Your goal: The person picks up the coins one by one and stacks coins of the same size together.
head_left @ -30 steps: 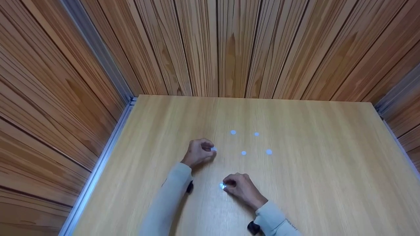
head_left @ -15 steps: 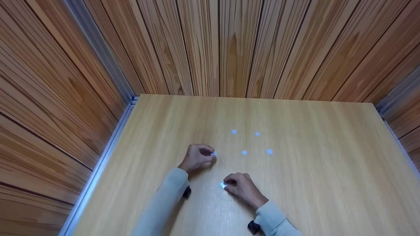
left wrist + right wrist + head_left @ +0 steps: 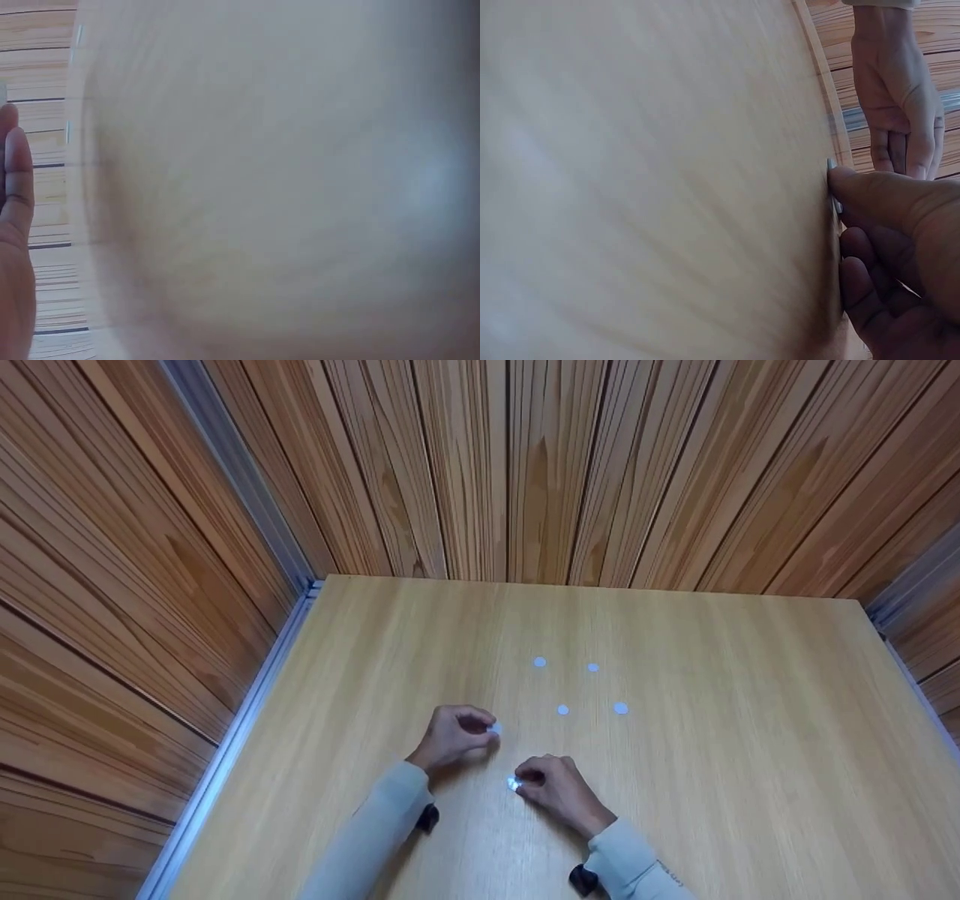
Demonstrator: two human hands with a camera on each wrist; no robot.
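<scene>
Left hand (image 3: 452,737) pinches a pale disc (image 3: 494,728) — just drawn back from the desk's (image 3: 750,750) far edge, so it's now closer to the right hand (image 3: 559,790). Right hand's about where it was, pinching a shiny disc (image 3: 514,784) nearer the near edge. Four loose discs (image 3: 562,710) unchanged, toward the far edge — can't tell if the pale one touches down.
</scene>
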